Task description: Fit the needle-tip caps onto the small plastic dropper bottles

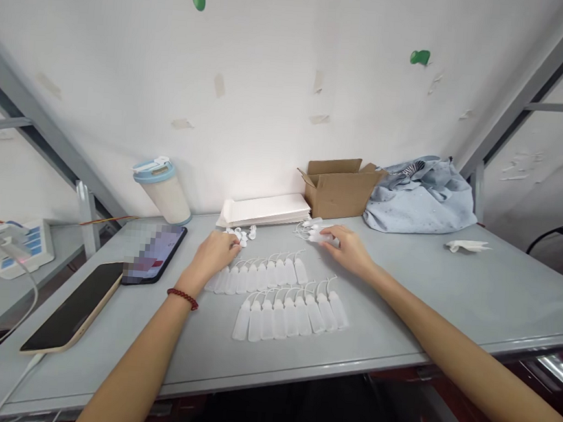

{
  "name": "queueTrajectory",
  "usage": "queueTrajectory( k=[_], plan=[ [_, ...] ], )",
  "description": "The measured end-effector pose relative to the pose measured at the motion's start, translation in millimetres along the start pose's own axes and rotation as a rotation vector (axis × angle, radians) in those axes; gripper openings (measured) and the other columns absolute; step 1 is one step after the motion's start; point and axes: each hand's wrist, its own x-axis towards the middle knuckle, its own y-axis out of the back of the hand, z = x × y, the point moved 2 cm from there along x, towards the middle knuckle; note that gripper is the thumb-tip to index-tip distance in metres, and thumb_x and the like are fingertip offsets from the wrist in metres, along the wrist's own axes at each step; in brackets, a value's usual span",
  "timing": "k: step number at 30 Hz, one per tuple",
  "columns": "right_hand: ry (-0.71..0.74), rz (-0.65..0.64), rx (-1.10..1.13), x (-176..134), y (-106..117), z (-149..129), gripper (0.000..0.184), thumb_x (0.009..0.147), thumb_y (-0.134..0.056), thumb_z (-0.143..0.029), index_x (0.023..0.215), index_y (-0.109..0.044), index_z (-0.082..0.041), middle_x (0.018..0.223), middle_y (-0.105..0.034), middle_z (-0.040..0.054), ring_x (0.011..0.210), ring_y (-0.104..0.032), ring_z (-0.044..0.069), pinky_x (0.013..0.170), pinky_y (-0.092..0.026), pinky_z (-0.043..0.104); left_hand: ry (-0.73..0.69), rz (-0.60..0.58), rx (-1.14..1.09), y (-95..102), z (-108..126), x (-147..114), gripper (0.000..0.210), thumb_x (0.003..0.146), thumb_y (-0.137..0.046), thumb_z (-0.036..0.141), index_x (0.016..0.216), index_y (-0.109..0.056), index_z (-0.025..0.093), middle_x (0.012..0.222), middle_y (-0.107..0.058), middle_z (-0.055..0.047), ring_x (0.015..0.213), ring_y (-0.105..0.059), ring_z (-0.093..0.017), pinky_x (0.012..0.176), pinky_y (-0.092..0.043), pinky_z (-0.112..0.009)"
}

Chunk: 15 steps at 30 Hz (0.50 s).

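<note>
Small translucent plastic squeeze bottles with thin curved spouts lie in two rows on the grey table, a back row (261, 278) and a front row (293, 316). My left hand (216, 252) is at a little pile of white caps (245, 235), fingertips pressed together; whatever is between them is too small to make out. Over at the right, a loose cluster of more bottles (312, 228) lies by the cardboard box. My right hand (349, 247) reaches into that cluster, thumb and fingers closed around a small plastic bottle (325, 238).
White flat paper stack (266, 210) and an open cardboard box (338, 196) stand against the wall. A light blue cloth bundle (422, 196) and crumpled tissue (466, 246) lie right. Left are a tumbler (163, 192), two phones (79, 305) and a power strip (27, 249).
</note>
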Motion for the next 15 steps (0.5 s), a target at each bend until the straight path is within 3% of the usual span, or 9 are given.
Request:
queueTrajectory(
  k=[4,10,13,15],
  plan=[
    [0.054,-0.042,-0.096,3,-4,14,0.016,0.087,-0.06,-0.026,0.099,-0.064,-0.016,0.104,-0.066,0.0079,0.098,-0.059,0.023,0.086,-0.048,0.042,0.001,-0.039,-0.01,-1.8,0,2,0.027,0.091,-0.055,0.03,0.114,-0.057,0.016,0.114,-0.06,-0.008,0.095,-0.061,-0.021,0.081,-0.053,-0.04],
    [0.028,-0.028,-0.171,7,-6,33,0.028,0.093,-0.054,-0.03,0.117,-0.056,-0.018,0.12,-0.058,0.0085,0.099,-0.06,0.021,0.083,-0.052,0.041,0.003,-0.039,-0.044,-3.7,1,5,0.028,0.091,-0.056,0.03,0.115,-0.056,0.015,0.114,-0.06,-0.008,0.096,-0.061,-0.021,0.081,-0.053,-0.041],
    [0.0,-0.02,-0.165,7,-4,29,0.028,0.092,-0.054,-0.03,0.117,-0.056,-0.018,0.119,-0.058,0.0081,0.098,-0.06,0.02,0.083,-0.052,0.041,-0.009,-0.006,-0.076,-0.3,3,4,0.026,0.091,-0.056,0.032,0.11,-0.058,0.014,0.108,-0.062,-0.007,0.091,-0.062,-0.02,0.078,-0.053,-0.039],
    [-0.017,-0.021,-0.141,5,-2,17,0.022,0.092,-0.055,-0.029,0.109,-0.059,-0.016,0.112,-0.061,0.0078,0.095,-0.061,0.02,0.081,-0.051,0.04,-0.02,0.03,-0.11,3.1,6,2,0.021,0.09,-0.057,0.032,0.097,-0.063,0.013,0.093,-0.065,-0.005,0.081,-0.063,-0.018,0.074,-0.052,-0.036]
  ],
)
